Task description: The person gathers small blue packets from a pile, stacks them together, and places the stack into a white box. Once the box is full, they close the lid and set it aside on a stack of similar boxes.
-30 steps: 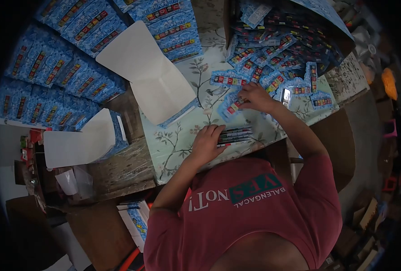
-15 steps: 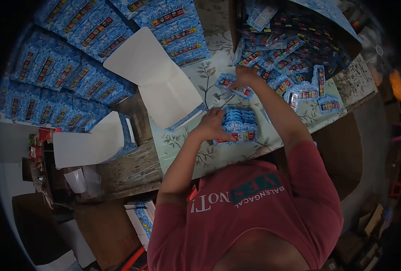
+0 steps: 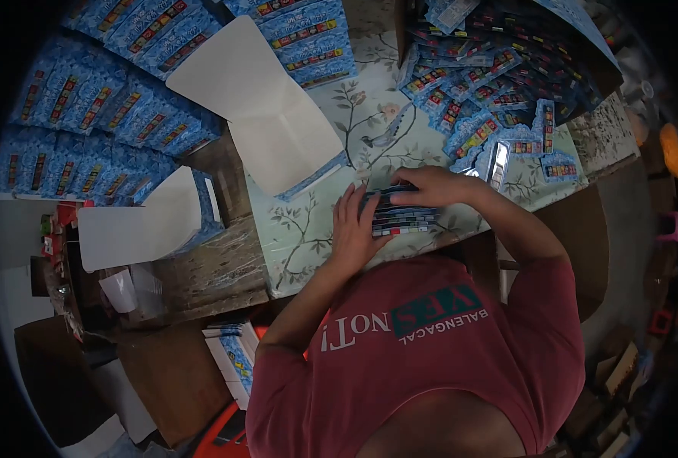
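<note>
A small stack of blue blister packs (image 3: 404, 220) lies on the flowered tablecloth (image 3: 308, 229) near the table's front edge. My left hand (image 3: 354, 229) presses flat against the stack's left side. My right hand (image 3: 430, 187) rests on top of the stack, fingers bent over its far edge. A large loose heap of the same blue packs (image 3: 491, 84) covers the table's far right, just beyond my right hand.
An open box with white flaps (image 3: 266, 122) lies left of the stack. Rows of blue packs (image 3: 95, 114) fill the far left. Another white-flapped box (image 3: 136, 229) sits on a worn wooden surface (image 3: 217, 275). Cartons (image 3: 228, 359) stand below the table.
My right hand came back from the heap with a pack and now lies on the stack. My left hand shifted to the stack's left side. The stack sits squarer.
</note>
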The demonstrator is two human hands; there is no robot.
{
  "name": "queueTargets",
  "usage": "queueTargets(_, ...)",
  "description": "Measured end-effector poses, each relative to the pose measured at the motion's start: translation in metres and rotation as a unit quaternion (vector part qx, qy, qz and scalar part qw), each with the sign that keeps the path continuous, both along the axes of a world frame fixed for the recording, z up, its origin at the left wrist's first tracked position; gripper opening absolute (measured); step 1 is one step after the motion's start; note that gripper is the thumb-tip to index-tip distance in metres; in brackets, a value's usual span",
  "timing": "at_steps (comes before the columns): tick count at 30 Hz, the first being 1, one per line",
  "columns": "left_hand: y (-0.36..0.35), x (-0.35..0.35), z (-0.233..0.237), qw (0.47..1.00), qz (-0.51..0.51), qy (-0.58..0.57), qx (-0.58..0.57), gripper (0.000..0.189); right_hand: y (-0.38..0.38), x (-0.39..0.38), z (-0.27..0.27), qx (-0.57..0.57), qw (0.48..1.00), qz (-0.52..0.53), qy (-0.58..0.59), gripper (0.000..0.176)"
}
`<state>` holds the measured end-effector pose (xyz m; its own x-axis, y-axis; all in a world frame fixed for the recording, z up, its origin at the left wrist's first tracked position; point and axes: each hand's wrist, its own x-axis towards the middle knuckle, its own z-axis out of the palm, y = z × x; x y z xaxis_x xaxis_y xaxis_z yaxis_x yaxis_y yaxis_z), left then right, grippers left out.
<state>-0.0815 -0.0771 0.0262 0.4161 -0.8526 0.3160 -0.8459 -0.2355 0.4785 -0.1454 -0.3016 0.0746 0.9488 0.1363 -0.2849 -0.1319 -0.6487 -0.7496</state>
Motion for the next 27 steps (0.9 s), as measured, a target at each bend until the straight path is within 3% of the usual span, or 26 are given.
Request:
queueTargets(1,0.003,-0.003,-0.003,0.999,0.037,0.008,-0.036,0.089,0.01,-0.013,0.004,-0.021,1.0,-0.001,0.003,0.068)
queueTargets(2,0.005,-0.005,-0.004,0.999,0.04,0.011,-0.034,0.089,0.019,-0.023,0.0,-0.019,1.0,0.002,0.006,0.068)
queueTargets(4,0.002,-0.006,-0.004,0.996,0.065,0.047,-0.028,0.09,0.034,-0.036,-0.012,-0.185,0.973,0.039,-0.13,0.087)
queueTargets(8,0.002,-0.001,-0.001,0.997,0.059,0.039,-0.017,0.091,0.04,-0.033,-0.018,-0.184,0.976,0.018,-0.114,0.089)
queueTargets(11,0.01,0.018,0.017,0.994,0.028,0.069,-0.076,0.088,0.033,-0.028,-0.017,-0.182,0.98,0.021,-0.078,0.086)
queueTargets(13,0.026,0.038,0.026,0.952,0.208,-0.046,-0.221,0.085,0.025,-0.025,-0.016,-0.103,0.99,-0.074,-0.06,0.083)
queueTargets(14,0.03,0.05,0.027,0.949,0.218,-0.052,-0.222,0.085,0.018,-0.022,-0.017,-0.103,0.99,-0.064,-0.065,0.083)
queueTargets(16,0.037,0.077,0.023,0.864,0.376,0.079,-0.326,0.068,-0.002,-0.013,-0.019,0.051,0.987,-0.154,-0.012,0.083)
queueTargets(17,0.046,0.089,0.016,0.861,0.381,0.077,-0.328,0.068,-0.009,-0.009,-0.02,0.127,0.972,-0.199,0.017,0.083)
queueTargets(18,0.056,0.102,0.005,0.862,0.335,0.218,-0.311,0.057,-0.013,-0.004,-0.017,0.228,0.947,-0.226,0.033,0.084)
queueTargets(19,0.063,0.112,0.002,0.845,0.279,0.354,-0.289,0.047,-0.011,0.005,-0.007,0.225,0.948,-0.222,0.03,0.084)
queueTargets(21,0.072,0.124,-0.003,0.852,0.3,0.331,-0.272,0.041,-0.004,0.025,0.021,0.331,0.896,-0.292,-0.048,0.084)
queueTargets(23,0.071,0.125,-0.004,0.861,0.319,0.313,-0.243,0.036,0.009,0.061,0.053,0.326,0.906,-0.245,-0.116,0.082)
queueTargets(25,0.067,0.13,0.0,0.856,0.297,0.277,-0.32,0.031,0.034,0.103,0.072,0.272,0.923,-0.193,-0.192,0.081)
queueTargets(27,0.062,0.131,0.001,0.848,0.313,0.276,-0.326,0.031,0.06,0.144,0.075,0.102,0.959,-0.153,-0.215,0.086)
